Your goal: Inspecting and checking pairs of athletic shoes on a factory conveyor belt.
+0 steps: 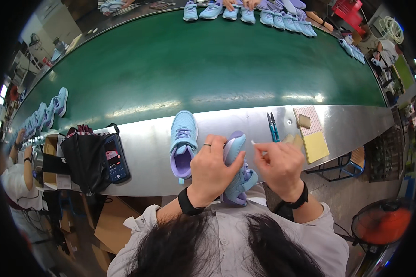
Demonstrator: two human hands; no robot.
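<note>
My left hand [214, 162] is closed round a light blue and lilac sneaker [238, 184], held tilted at the table's near edge with part of its sole turned up. Just right of the shoe, my right hand [282, 165] is raised, thumb and forefinger pinched together. A tiny whitish bit shows at those fingertips, too small to name. A matching sneaker [184, 131] lies upright on the metal table, left of my left hand, its toe pointing away from me. Beyond my right hand lie thread snips [273, 128] with teal handles.
Right of the snips are a yellow pad [315, 147] and a tan block [304, 121]. A phone [119, 161] leans by a black bag [84, 159] at left. Beyond the metal table [148, 138] runs a green belt [194, 64] with more sneakers. Other people's hands work there. A fan [382, 224] stands lower right.
</note>
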